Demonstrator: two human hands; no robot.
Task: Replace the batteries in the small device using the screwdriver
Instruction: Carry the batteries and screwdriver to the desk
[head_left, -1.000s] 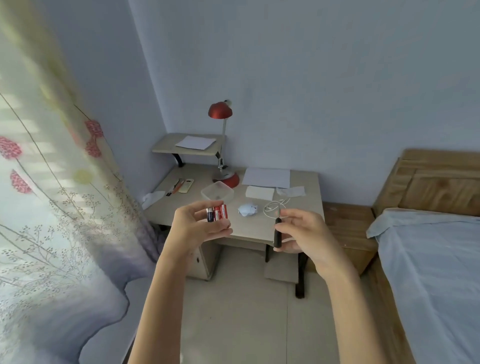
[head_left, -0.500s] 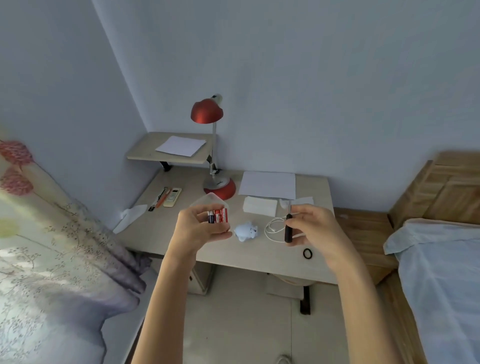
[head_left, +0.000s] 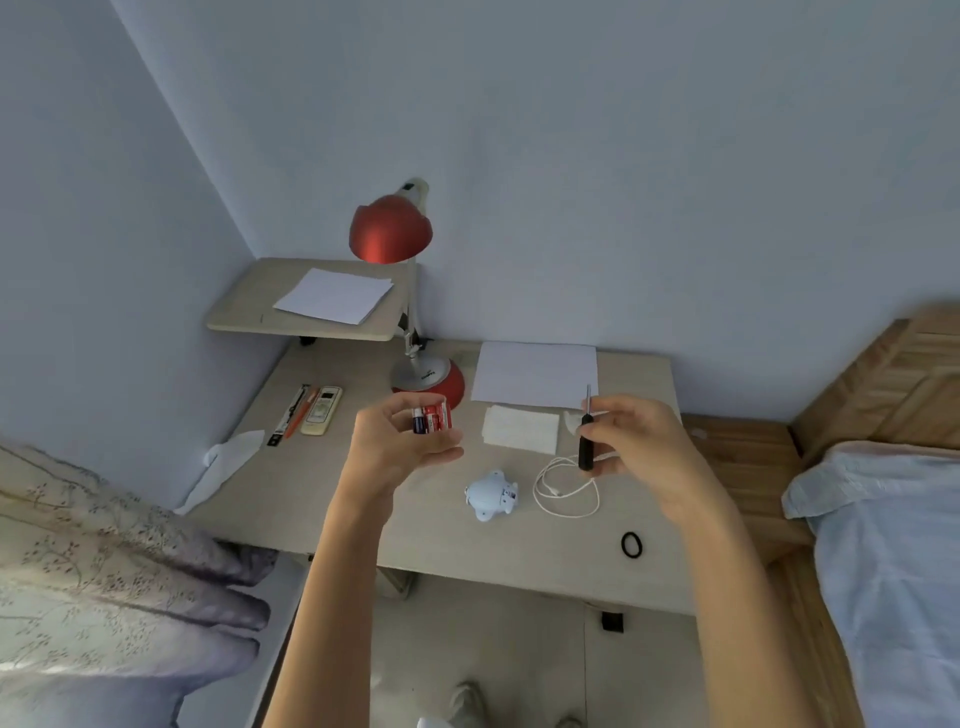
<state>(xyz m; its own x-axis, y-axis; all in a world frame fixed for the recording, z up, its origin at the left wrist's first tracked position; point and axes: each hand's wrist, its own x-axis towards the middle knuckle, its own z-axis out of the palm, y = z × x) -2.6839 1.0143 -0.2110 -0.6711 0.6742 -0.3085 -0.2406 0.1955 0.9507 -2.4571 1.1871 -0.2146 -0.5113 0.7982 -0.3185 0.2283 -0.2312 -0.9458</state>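
Batteries (head_left: 430, 420) in left hand (head_left: 400, 452), screwdriver (head_left: 585, 441) in right hand (head_left: 639, 447)

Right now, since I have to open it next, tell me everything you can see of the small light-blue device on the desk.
The small device is pale blue, rounded, seemingly smooth plastic, shaped like a toy animal with stubby nubs. A whitish panel with dark marks shows at its right end. It lies on the desk, left of the coiled white cable and apart from it. Neither the left hand nor the right hand touches it. Any cover is too small to make out.
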